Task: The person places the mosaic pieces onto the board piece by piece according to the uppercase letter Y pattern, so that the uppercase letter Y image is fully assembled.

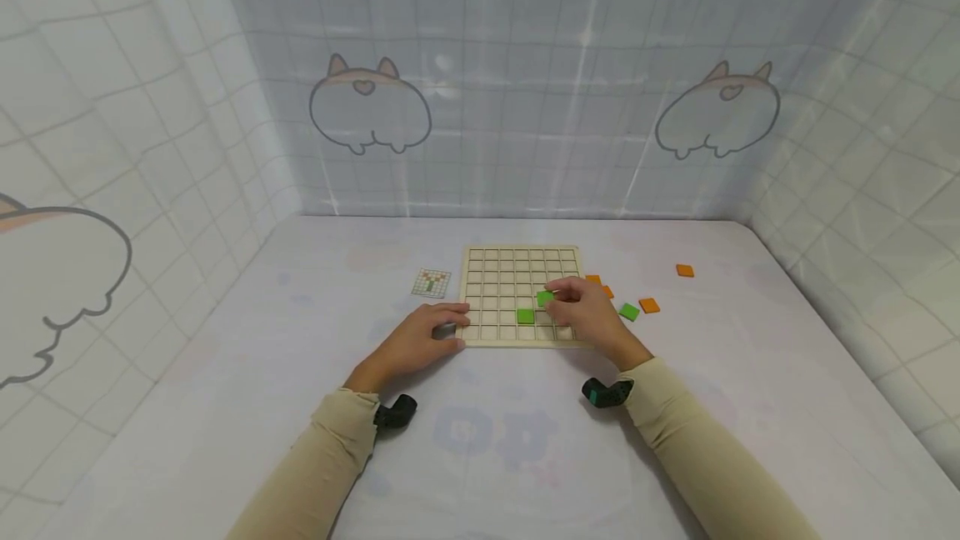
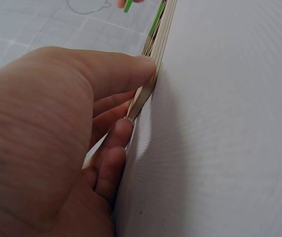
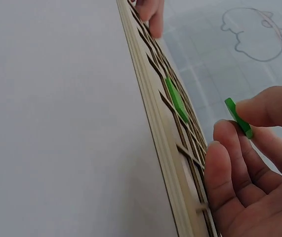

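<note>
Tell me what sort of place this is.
Probably a makeshift tabletop work booth: a pale-covered table, creased grid-patterned walls on three sides, and a gridded board lying on the table.

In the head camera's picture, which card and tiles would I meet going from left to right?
Patterned card, flat-lying green tile on the grid board, green tile pinched by the right hand, two half-hidden orange tiles, loose green tile, orange tile beside it, far-right orange tile.

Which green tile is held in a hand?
The green tile pinched by the right hand over the board; unheld, one green tile lies on the board, another green tile on the table.
</note>
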Demonstrator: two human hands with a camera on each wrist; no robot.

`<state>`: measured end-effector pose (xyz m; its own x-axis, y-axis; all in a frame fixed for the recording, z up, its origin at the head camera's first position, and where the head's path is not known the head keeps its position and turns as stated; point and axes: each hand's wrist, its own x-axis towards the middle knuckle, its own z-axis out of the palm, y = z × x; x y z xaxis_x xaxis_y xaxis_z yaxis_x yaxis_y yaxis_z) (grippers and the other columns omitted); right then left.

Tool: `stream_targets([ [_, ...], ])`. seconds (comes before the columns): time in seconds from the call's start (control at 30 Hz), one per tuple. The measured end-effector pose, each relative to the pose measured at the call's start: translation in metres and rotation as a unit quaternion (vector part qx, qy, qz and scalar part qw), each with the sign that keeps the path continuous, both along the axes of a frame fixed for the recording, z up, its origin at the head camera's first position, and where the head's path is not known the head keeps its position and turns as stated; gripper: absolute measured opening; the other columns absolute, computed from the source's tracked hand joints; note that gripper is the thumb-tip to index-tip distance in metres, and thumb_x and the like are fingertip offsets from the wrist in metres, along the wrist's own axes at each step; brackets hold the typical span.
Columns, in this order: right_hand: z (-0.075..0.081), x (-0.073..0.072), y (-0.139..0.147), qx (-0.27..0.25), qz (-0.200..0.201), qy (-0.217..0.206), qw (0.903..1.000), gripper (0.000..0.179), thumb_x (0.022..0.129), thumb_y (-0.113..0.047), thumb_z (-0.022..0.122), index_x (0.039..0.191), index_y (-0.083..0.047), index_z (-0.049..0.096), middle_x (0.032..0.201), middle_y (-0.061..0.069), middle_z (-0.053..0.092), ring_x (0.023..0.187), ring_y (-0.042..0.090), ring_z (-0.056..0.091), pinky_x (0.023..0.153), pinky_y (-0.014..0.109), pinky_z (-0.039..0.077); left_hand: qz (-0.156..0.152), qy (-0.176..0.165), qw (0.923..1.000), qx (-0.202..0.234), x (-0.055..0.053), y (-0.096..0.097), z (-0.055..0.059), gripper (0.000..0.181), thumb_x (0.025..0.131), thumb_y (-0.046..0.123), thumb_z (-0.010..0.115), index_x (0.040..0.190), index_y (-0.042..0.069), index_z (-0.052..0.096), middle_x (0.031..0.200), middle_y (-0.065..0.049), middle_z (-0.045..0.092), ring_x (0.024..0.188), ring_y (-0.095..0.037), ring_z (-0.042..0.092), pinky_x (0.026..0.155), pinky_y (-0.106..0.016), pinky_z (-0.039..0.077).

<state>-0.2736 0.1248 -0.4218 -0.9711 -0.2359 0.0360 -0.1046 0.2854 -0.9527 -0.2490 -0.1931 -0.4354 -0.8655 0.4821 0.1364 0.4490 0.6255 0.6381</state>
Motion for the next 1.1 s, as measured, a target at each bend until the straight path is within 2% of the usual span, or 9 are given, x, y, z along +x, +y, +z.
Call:
stream_targets([
  [0.2, -0.001, -0.003, -0.013, -0.013, -0.007, -0.009, 0.9999, 0.037, 0.09, -0.01, 0.071, 0.126, -0.005, 0.065, 0.103, 0.012, 0.065, 0.076, 0.026, 0.062, 0.068, 0.032, 0.055, 0.008, -0.008, 0.9999, -0.004, -0.001, 0.0, -0.001, 0.036, 0.092, 0.022, 0.074, 0.126, 0.013, 0.069, 0.147, 0.005, 0.053, 0.138, -0.025, 0.042, 0.112, -0.045, 0.032],
  [0.33, -0.001, -0.007, -0.018, 0.001, -0.014, -0.009, 0.9999, 0.033, 0.089, -0.011, 0.071, 0.122, -0.007, 0.068, 0.1, 0.011, 0.065, 0.074, 0.024, 0.062, 0.068, 0.032, 0.055, 0.007, -0.009, 0.9999, -0.003, -0.001, 0.0, 0.0, 0.036, 0.092, 0.022, 0.073, 0.126, 0.013, 0.069, 0.148, 0.005, 0.052, 0.138, -0.025, 0.042, 0.112, -0.045, 0.033],
  [0.5, -0.001, -0.01, -0.023, 0.022, -0.011, 0.001, 0.9997, 0.03, 0.09, -0.007, 0.07, 0.12, -0.004, 0.067, 0.1, 0.012, 0.064, 0.074, 0.024, 0.063, 0.066, 0.031, 0.056, 0.006, -0.011, 0.9999, -0.002, 0.001, 0.0, 0.001, 0.036, 0.092, 0.022, 0.073, 0.127, 0.012, 0.068, 0.148, 0.004, 0.052, 0.137, -0.025, 0.042, 0.111, -0.045, 0.033],
  [0.9, -0.006, -0.014, -0.028, 0.122, -0.001, 0.047, 0.9914, 0.032, 0.092, -0.01, 0.069, 0.124, -0.005, 0.068, 0.104, 0.008, 0.068, 0.089, 0.021, 0.064, 0.068, 0.03, 0.057, 0.001, -0.008, 0.9999, -0.006, 0.001, 0.0, 0.001, 0.037, 0.093, 0.022, 0.072, 0.128, 0.011, 0.067, 0.149, 0.002, 0.052, 0.138, -0.027, 0.042, 0.112, -0.047, 0.033],
  [1.1, -0.004, -0.015, -0.03, 0.157, -0.005, 0.067, 0.9853, 0.031, 0.091, -0.009, 0.069, 0.123, -0.007, 0.069, 0.102, 0.005, 0.069, 0.094, 0.021, 0.063, 0.079, 0.034, 0.053, 0.001, -0.008, 1.0, -0.004, 0.001, 0.0, 0.002, 0.037, 0.093, 0.021, 0.072, 0.128, 0.011, 0.068, 0.148, 0.001, 0.052, 0.138, -0.027, 0.041, 0.112, -0.047, 0.032],
])
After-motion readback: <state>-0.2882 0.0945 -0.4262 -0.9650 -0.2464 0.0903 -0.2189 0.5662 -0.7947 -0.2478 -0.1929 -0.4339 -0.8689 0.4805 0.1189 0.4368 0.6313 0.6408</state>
